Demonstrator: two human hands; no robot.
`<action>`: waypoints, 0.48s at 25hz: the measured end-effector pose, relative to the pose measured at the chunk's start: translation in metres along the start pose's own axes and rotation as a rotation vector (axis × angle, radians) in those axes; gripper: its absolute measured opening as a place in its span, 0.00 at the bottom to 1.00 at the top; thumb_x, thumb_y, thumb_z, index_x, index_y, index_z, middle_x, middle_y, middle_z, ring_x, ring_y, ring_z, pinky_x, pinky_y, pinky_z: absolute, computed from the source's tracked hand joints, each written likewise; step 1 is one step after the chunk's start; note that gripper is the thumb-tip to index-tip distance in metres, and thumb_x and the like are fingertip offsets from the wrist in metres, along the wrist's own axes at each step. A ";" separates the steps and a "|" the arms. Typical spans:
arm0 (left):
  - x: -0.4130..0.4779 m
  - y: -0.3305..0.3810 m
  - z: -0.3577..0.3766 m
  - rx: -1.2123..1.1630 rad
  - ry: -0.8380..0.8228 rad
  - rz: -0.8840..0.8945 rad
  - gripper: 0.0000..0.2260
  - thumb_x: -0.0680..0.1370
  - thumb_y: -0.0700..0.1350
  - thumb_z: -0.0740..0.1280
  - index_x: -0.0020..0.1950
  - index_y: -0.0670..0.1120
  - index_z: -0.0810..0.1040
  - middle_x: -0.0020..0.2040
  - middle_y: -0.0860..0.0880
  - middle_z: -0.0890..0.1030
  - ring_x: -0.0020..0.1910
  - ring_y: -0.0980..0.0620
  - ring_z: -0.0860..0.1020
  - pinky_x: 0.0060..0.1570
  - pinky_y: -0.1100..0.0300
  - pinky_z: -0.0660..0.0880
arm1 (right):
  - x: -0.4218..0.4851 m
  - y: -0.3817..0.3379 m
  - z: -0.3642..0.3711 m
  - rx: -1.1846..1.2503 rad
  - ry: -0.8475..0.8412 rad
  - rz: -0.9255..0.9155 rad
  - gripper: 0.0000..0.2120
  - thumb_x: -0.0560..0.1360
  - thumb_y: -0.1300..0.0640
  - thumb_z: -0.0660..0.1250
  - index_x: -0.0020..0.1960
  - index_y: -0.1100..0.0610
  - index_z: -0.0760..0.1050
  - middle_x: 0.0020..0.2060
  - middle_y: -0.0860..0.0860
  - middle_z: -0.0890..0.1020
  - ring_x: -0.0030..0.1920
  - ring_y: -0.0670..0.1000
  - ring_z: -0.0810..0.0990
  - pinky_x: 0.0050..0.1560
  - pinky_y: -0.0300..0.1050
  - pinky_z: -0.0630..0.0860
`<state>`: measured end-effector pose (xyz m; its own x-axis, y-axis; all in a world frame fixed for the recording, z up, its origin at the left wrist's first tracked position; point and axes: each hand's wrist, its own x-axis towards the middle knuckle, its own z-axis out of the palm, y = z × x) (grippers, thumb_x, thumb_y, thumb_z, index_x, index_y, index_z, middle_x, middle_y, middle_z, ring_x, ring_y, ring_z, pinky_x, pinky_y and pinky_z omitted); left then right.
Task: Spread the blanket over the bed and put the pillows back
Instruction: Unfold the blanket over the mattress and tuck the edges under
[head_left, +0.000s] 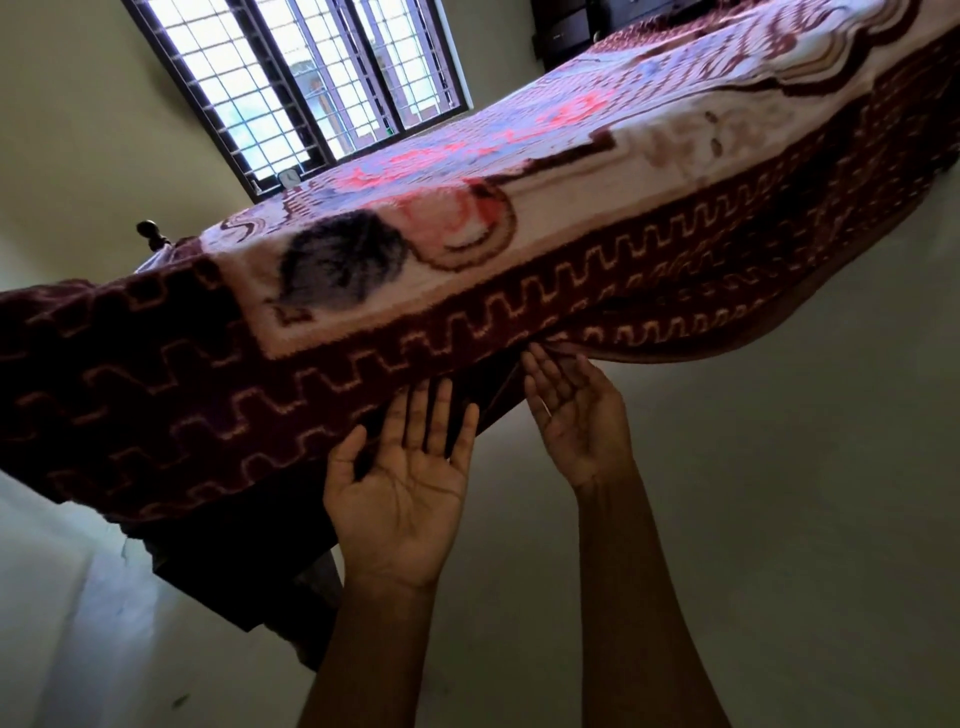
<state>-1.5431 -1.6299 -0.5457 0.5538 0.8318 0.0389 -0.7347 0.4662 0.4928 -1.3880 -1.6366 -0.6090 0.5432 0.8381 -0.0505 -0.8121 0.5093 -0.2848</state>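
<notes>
Our left hand and right hand lie palm-up, fingers straight and spread, so we should grasp the blanket border evenly and pull it level.

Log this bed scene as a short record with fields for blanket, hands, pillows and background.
blanket: patterned blanket with a maroon border, spread flat on top, border hanging off the near side
hands: left hand and right hand both open, palms up, fingertips at the hanging border
pillows: none in view
background: barred window, bedpost knob, pale floor
</notes>
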 end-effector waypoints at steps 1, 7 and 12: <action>0.001 0.002 -0.002 -0.004 -0.040 0.001 0.34 0.57 0.45 0.76 0.61 0.40 0.73 0.62 0.40 0.78 0.64 0.43 0.74 0.59 0.41 0.69 | 0.001 -0.001 0.001 0.045 -0.059 0.030 0.15 0.80 0.53 0.54 0.58 0.59 0.75 0.54 0.55 0.82 0.55 0.51 0.81 0.57 0.44 0.77; 0.005 0.012 -0.004 0.030 -0.075 -0.012 0.41 0.50 0.41 0.79 0.62 0.41 0.72 0.61 0.39 0.78 0.61 0.42 0.77 0.56 0.40 0.71 | 0.011 0.018 -0.003 0.181 -0.153 0.070 0.20 0.80 0.49 0.50 0.66 0.57 0.68 0.62 0.54 0.76 0.64 0.52 0.73 0.67 0.50 0.66; 0.005 0.022 0.005 0.048 -0.091 -0.016 0.39 0.52 0.39 0.78 0.62 0.38 0.72 0.61 0.37 0.78 0.61 0.41 0.76 0.56 0.37 0.71 | 0.040 0.024 0.025 0.199 -0.186 0.065 0.24 0.80 0.46 0.51 0.71 0.57 0.65 0.65 0.56 0.73 0.66 0.55 0.70 0.66 0.49 0.68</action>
<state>-1.5548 -1.6170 -0.5305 0.6006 0.7922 0.1084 -0.7068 0.4626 0.5352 -1.3907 -1.5860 -0.5936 0.4552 0.8824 0.1191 -0.8798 0.4663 -0.0920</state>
